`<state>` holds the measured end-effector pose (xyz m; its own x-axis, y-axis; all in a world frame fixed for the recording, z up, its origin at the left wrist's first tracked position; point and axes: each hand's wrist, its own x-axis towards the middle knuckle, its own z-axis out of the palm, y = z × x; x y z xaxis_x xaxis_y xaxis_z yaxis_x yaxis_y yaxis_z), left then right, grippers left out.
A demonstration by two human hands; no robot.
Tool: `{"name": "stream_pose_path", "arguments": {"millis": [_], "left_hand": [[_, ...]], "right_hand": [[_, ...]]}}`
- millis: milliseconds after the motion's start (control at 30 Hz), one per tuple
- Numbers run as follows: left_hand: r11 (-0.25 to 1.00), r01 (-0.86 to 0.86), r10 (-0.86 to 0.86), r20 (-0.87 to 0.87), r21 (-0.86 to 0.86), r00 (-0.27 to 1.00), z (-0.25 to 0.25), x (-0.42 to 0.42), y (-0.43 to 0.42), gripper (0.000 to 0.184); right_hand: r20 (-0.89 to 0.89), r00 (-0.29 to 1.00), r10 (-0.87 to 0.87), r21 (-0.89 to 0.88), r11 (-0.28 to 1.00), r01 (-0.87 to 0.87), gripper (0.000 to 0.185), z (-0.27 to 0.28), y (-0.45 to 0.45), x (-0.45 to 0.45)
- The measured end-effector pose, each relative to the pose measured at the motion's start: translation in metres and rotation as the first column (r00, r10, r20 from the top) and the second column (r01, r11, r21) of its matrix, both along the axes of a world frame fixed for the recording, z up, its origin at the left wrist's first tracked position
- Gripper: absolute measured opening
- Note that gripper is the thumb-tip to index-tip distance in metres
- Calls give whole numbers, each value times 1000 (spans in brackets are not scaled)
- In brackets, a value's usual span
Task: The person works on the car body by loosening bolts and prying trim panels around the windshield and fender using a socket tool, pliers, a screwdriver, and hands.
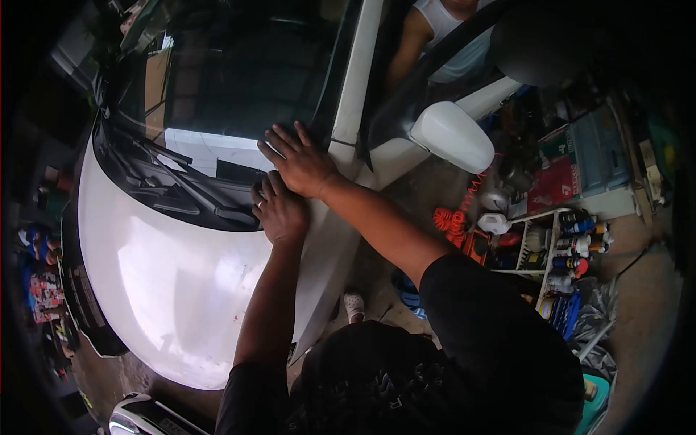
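A white car's hood (163, 283) and dark windshield (239, 80) fill the left and middle of the head view. My right hand (301, 163) lies on the lower corner of the windshield by the pillar, fingers spread. Just below it, my left hand (281, 212) rests at the hood's rear corner beside the black cowl panel (210, 199). Its fingers are slightly bent and apart, with a ring on one; their tips reach over the cowl. No tool shows in either hand. The wiper arms (185, 170) lie left of my hands.
A white side mirror (455, 134) sticks out at right. A person in a white sleeveless top (449, 32) is beyond the side window. A rack with several bottles (576, 243), a coiled red hose (451, 223) and a blue bin (600, 156) stand at right.
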<state>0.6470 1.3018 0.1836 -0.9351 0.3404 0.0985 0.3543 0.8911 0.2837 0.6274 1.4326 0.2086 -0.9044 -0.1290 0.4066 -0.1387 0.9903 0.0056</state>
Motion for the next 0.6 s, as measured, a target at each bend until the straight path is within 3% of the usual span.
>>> {"name": "stream_pose_path", "arguments": {"millis": [167,233,300,500,600], "left_hand": [[999,-11,12,5,-40,1000,-6,-2,-1,77],[998,-18,15,-49,-65,999,-9,-16,2,78],[995,5,-6,-4,-97,1000,-3,-1,-3,79],[998,-55,55,25,-15,998,9,-7,7,76],[996,-5,9,-46,90,999,8,2,-4,62]], "right_hand": [[-110,990,85,7,996,-84,67,11,12,0],[-75,997,10,-83,996,-16,67,4,11,-13],[-73,997,5,31,1000,-3,69,4,15,-4],[3,1000,-8,16,1000,8,68,9,16,-7],[-17,998,-57,-39,998,56,68,6,11,-1]]}}
